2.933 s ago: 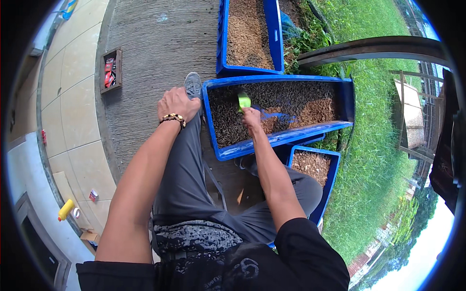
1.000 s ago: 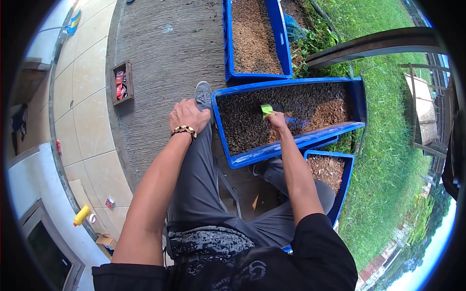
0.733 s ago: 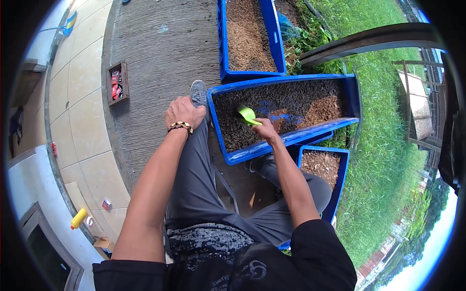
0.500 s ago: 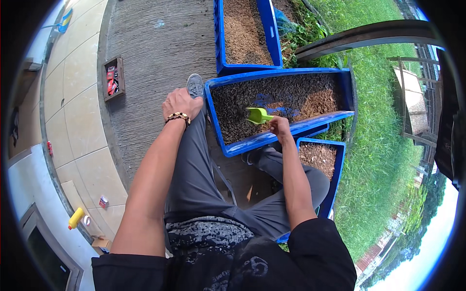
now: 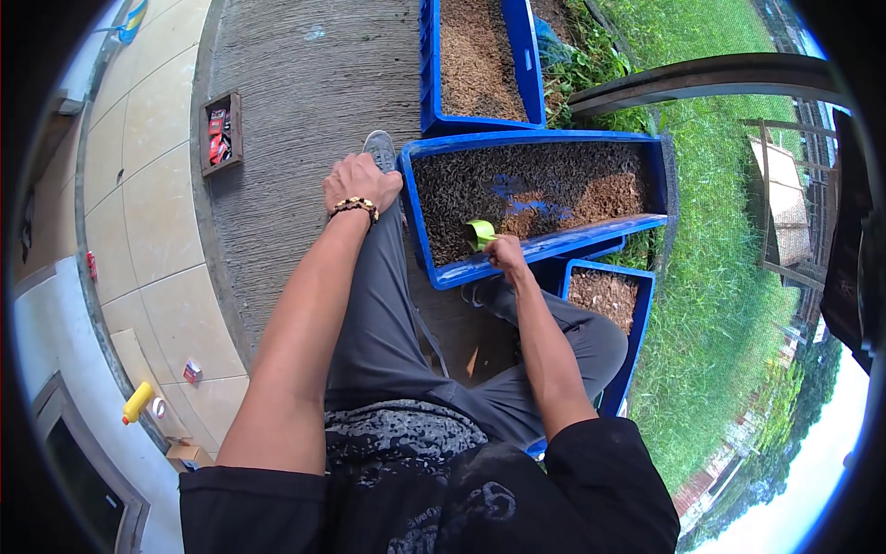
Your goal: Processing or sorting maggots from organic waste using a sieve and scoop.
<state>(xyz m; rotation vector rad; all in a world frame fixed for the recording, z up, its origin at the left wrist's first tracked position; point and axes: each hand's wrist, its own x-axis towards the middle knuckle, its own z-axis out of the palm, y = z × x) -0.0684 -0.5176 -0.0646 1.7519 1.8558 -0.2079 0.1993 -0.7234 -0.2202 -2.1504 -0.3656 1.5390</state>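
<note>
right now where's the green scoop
In the head view the green scoop is in the right hand, at the near edge of the middle blue tray, its blade over the dark fill inside.

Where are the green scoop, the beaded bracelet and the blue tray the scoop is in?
green scoop (image 5: 479,233), head view, on its bright green blade.
beaded bracelet (image 5: 353,207), head view, on the beads across the left wrist.
blue tray (image 5: 544,247), head view, on its near rim.
</note>
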